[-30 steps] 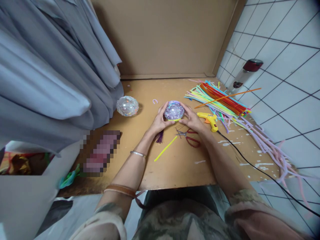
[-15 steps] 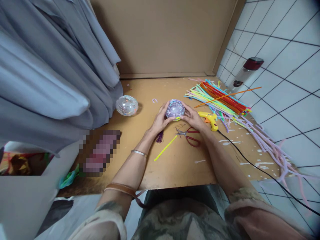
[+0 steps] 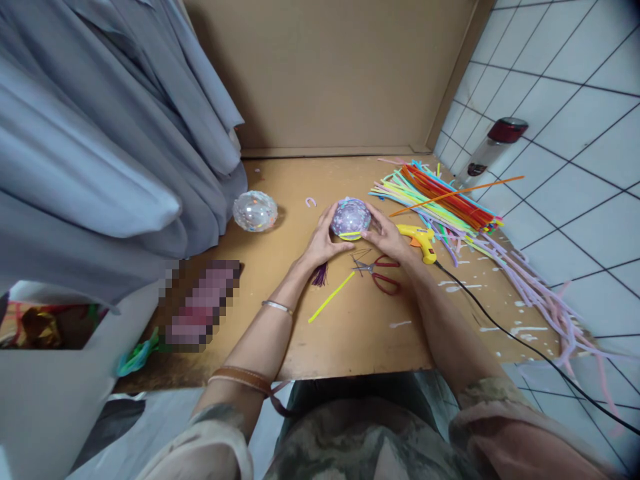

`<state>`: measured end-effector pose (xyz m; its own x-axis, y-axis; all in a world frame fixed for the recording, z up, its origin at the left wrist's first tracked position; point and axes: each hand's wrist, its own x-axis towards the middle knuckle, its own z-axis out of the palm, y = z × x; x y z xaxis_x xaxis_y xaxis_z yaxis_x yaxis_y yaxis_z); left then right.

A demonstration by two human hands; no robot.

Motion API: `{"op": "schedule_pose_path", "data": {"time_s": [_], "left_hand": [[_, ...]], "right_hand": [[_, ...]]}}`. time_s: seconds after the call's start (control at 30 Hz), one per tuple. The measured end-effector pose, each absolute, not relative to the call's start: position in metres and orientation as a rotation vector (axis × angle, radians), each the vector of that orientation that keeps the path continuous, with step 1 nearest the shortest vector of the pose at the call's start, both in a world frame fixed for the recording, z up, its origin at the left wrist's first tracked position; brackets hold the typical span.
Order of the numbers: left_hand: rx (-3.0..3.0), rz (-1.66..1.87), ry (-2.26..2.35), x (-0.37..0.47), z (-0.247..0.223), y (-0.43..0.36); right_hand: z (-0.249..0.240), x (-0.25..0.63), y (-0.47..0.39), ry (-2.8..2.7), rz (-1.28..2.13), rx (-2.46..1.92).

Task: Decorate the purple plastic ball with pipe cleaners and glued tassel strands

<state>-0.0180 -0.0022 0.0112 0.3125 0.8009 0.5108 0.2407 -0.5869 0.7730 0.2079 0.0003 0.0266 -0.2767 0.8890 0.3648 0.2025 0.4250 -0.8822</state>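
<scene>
A clear, purple-patterned ball (image 3: 351,215) rests between my two hands over the table. My left hand (image 3: 323,243) cups its left side with the fingers, its thumb held off the surface. My right hand (image 3: 385,237) grips the right side, thumb near a short yellow strip (image 3: 350,235) on the ball's near face. Red-handled scissors (image 3: 384,275) lie just below, beside a yellow pipe cleaner (image 3: 331,298). A dark purple tassel (image 3: 320,274) shows partly under my left wrist. Close to my right hand lies a yellow glue gun (image 3: 424,241).
Another clear ball (image 3: 255,211) sits left, near a grey curtain (image 3: 200,167). Bundled coloured pipe cleaners (image 3: 445,197) lie back right, by a red-lidded bottle (image 3: 493,150). The glue gun's black cord (image 3: 500,323) runs off right. A small pale curved piece (image 3: 311,202) lies behind.
My left thumb has come away from the ball's near side, baring more of the yellow strip. The ball has stayed in about the same place.
</scene>
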Motion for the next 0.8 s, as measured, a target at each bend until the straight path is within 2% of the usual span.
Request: {"op": "schedule_pose_path", "data": {"time_s": [0.8], "left_hand": [[1.969, 1.333, 0.859, -0.014, 0.001, 0.003]], "right_hand": [[0.015, 0.203, 0.006, -1.615, 0.928, -0.98]]}}
